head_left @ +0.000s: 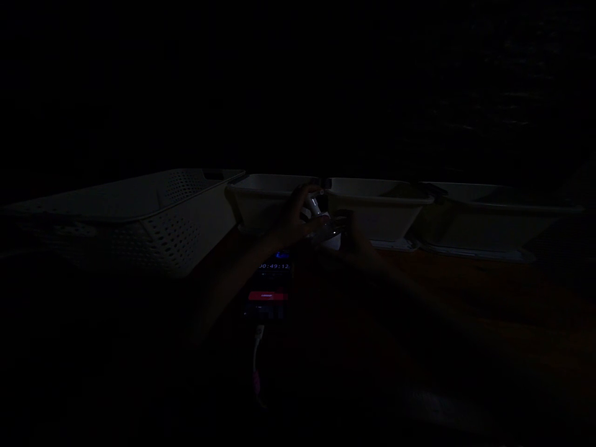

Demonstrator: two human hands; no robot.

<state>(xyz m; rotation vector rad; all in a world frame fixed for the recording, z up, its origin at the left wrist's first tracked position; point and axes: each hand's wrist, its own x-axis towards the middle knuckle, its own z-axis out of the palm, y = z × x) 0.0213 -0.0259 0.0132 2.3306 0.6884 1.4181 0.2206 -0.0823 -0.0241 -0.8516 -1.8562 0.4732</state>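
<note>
The scene is very dark. My left hand (295, 218) curls around a small whitish, shiny object (326, 234), its thumb on the near side and its fingers over the top. From the other side, my right hand (352, 236) closes on the same object. A few glints show on its smooth surface, but its kind cannot be made out. Both hands are in front of two pale bins. Below my left forearm lies a phone (267, 304) with a lit timer and a red bar on its screen.
A white cable (257, 344) runs from the phone toward me. At left stands a large perforated basket (153, 242). Pale bins line the back: a left bin (256, 208), a middle bin (386, 217) and a right bin (484, 223). Darkness hides most of the rest.
</note>
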